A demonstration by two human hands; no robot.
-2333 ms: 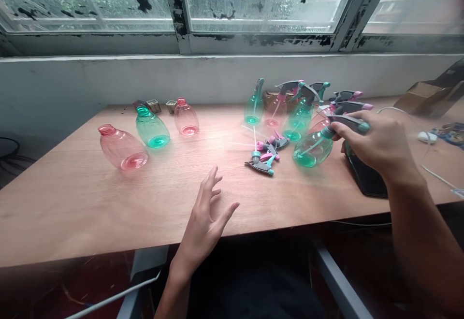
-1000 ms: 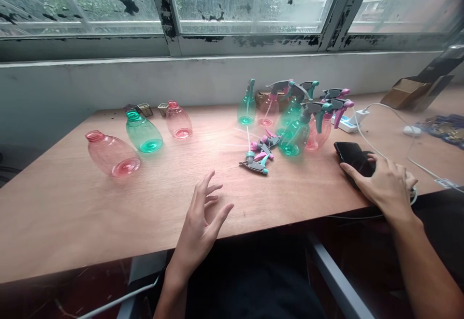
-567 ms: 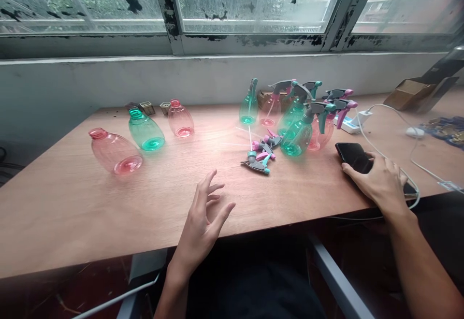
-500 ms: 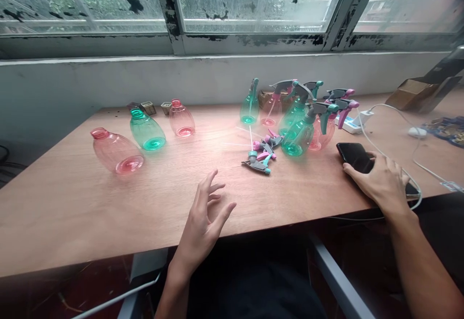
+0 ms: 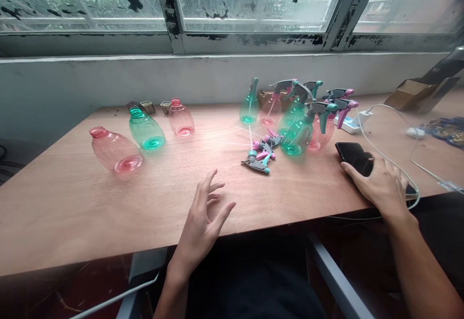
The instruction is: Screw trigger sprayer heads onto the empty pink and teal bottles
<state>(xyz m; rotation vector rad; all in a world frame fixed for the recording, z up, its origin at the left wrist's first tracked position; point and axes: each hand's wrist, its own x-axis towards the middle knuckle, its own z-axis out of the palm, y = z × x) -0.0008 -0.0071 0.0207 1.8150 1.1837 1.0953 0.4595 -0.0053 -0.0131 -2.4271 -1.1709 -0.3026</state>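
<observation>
My left hand (image 5: 201,217) hovers or rests at the table's front edge, fingers spread and thumb apart, with nothing in it. My right hand (image 5: 384,183) lies loosely over a black phone (image 5: 353,157) at the right, its thumb along the near side; some fingers are hidden. Nearest my left hand is a small pile of loose spray heads (image 5: 259,162), grey with pink or teal parts. Behind them stand several assembled spray bottles, including a green spray bottle (image 5: 295,137). On the left are a tilted pink bottle (image 5: 116,150), a green bottle (image 5: 147,130) and another pink bottle (image 5: 181,118), all without heads.
A power strip (image 5: 350,124) with a white cable stands behind the phone. A cardboard box (image 5: 409,92) is at the far right. Small boxes (image 5: 147,107) sit by the wall under the window. The wooden table (image 5: 72,203) ends at a front edge near me.
My right hand has let go of a green spray bottle, which now stands among the other assembled ones, and has moved down onto the phone. My left hand has stayed put.
</observation>
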